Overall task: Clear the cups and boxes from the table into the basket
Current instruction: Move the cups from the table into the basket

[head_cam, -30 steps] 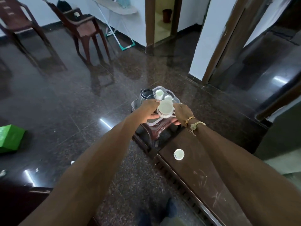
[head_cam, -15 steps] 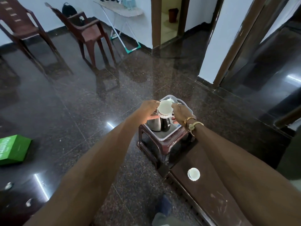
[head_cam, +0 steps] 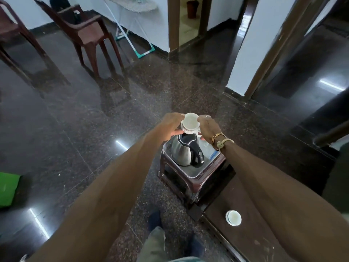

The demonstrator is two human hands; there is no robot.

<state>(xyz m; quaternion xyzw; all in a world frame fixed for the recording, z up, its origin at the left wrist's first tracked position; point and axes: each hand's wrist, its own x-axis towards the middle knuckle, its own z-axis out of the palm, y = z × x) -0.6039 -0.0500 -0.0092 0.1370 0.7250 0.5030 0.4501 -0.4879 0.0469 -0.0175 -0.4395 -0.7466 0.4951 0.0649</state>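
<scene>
Both hands up front & close together: left hand (head_cam: 171, 123) and right hand (head_cam: 208, 127) each curl round the cup stack (head_cam: 190, 122) from opp. sides, so the white cups are gripped btwn them, mouth up, held in the air just above the kettle (head_cam: 182, 153) and, as far as I can tell, over the far side of the basket (head_cam: 213, 155). Basket is clear plastic and sits on a brown stool (head_cam: 190, 179) that stands right at the end of the table (head_cam: 251, 241). Kettle stands upright inside it; whatever else is in there is hidden behind hands & kettle, can't tell. Progress, as I judge it: past halfway, not finished. The stack is over the basket but not set down yet, so that drop is the step in hand. One lone cup (head_cam: 233, 218) sits on the table top near the stool end, well apart from both hands, untouched, so that's left to fetch. No boxes on the bit of table in view; its lower right runs out of frame, so can't say if any remain. A green box (head_cam: 8, 189) lies on the floor far left, not on the table, prob. not part of the job
</scene>
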